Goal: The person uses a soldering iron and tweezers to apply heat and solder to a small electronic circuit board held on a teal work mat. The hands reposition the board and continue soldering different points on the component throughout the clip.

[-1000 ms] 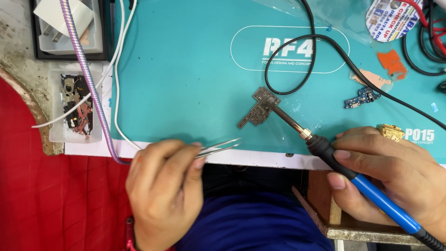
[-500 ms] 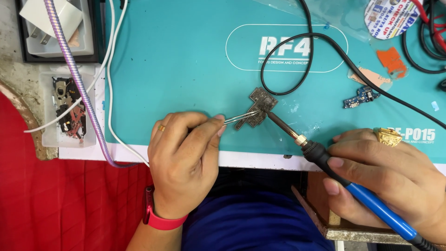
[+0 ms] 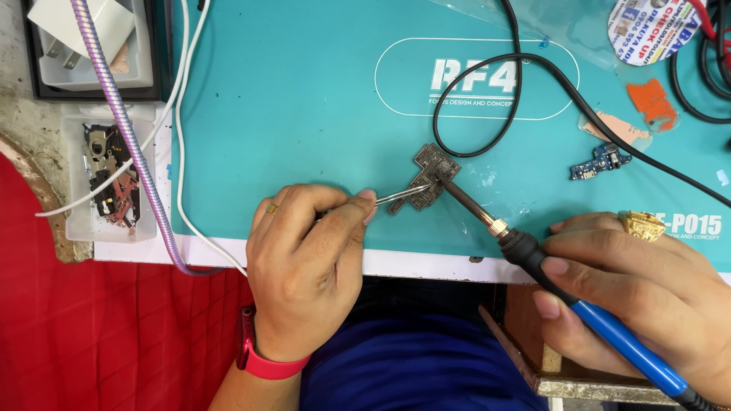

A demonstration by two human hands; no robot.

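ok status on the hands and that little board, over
Left hand pinching tweezers on the small circuit board. Right hand holding soldering iron, tip on board. Black cable loops behind, clear.

Matt teal rubber mat (image 3: 304, 114), shiny metal tweezers (image 3: 403, 195)

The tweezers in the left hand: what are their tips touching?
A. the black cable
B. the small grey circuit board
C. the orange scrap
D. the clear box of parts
B: the tweezers in the left hand meet the grey circuit board, beside the soldering iron tip.
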